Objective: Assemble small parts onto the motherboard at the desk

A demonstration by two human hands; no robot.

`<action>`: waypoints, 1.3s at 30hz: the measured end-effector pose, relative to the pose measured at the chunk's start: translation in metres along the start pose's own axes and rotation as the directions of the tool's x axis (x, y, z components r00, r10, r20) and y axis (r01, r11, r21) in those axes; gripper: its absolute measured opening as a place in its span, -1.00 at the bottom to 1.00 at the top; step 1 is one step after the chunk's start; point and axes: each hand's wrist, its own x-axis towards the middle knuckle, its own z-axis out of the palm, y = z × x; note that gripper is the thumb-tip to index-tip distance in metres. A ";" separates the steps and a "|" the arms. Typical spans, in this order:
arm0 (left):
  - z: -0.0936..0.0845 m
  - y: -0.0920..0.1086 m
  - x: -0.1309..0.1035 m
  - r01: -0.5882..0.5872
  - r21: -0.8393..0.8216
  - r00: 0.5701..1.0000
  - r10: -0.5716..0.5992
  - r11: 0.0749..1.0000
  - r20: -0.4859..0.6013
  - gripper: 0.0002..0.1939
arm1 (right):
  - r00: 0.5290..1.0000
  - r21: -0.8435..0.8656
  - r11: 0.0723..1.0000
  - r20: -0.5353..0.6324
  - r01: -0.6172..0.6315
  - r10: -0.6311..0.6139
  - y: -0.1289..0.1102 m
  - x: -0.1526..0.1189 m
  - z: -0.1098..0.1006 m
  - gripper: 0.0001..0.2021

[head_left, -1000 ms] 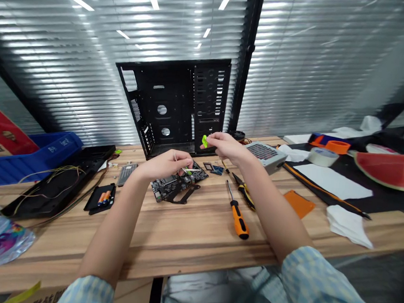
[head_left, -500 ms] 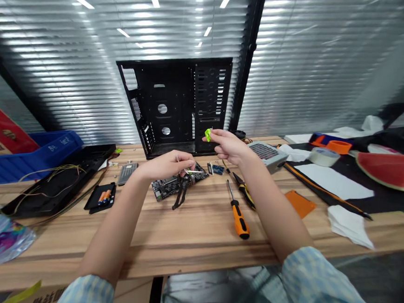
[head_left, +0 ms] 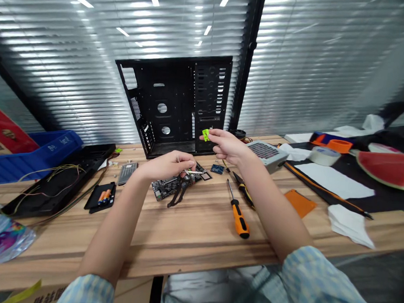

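My right hand [head_left: 227,145] pinches a small bright green piece [head_left: 205,134] in front of the lower right of the black computer case [head_left: 175,93]. Lower and to the left, my left hand [head_left: 170,165] is closed over the green-and-black circuit board [head_left: 164,189]. A thin whitish stick-like item [head_left: 195,172] and a black bracket-like part [head_left: 179,194] show at its fingertips. Which of these the fingers grip is partly hidden. Just right of the board lies a small blue circuit board [head_left: 217,169].
An orange screwdriver [head_left: 240,220] and pliers [head_left: 243,190] lie by my right forearm. A grey metal box [head_left: 266,154] stands behind it. On the left are a black tray with batteries [head_left: 95,198], a blue bin [head_left: 58,147] and a clear plastic package [head_left: 1,238].
The green piece has turned and shifted slightly left with my right hand. The black bracket-like part has swung a little left under my left hand.
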 end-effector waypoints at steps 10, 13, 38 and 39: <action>0.000 -0.001 0.000 -0.001 0.011 1.000 0.001 1.000 0.000 -0.62 | 0.996 -0.002 0.999 0.086 -0.039 0.039 0.001 0.001 0.000 -0.93; 0.000 -0.001 0.000 -0.003 0.002 1.000 0.003 1.000 0.006 -0.62 | 0.991 0.005 0.999 0.125 -0.051 0.050 0.000 0.000 0.000 -0.93; 0.000 0.000 0.000 0.015 0.002 1.000 -0.015 1.000 0.019 -0.59 | 0.994 0.089 0.995 0.104 -0.045 0.036 0.002 0.001 0.000 -0.89; 0.000 0.000 0.000 0.016 0.003 1.000 -0.016 1.000 0.017 -0.59 | 0.994 0.080 0.996 0.104 -0.042 0.033 0.003 0.002 0.000 -0.86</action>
